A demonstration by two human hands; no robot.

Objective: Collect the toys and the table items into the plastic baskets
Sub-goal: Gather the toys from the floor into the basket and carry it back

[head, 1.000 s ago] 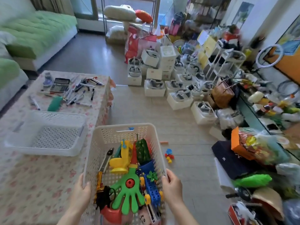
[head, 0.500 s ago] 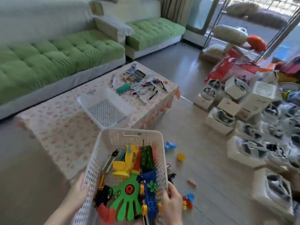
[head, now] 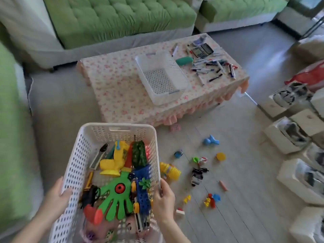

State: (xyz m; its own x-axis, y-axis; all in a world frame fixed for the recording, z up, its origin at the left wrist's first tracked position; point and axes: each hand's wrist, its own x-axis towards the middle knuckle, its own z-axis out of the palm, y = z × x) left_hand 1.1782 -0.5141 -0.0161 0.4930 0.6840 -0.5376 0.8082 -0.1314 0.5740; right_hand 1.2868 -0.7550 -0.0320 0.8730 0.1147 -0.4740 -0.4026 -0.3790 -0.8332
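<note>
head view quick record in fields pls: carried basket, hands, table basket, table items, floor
carried basket: white toy basket, holds green hand toy among others
hands: left hand and right hand grip its side rims
table basket: second white basket on floral table, nothing seen inside
table items: pens, calculator, green case
floor: small toys scattered right of the toy basket

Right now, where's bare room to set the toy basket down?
Bare: floor between sofa and table; table left of the empty basket. Crowded: pens at the table's right end, loose toys right of the held basket.
</note>
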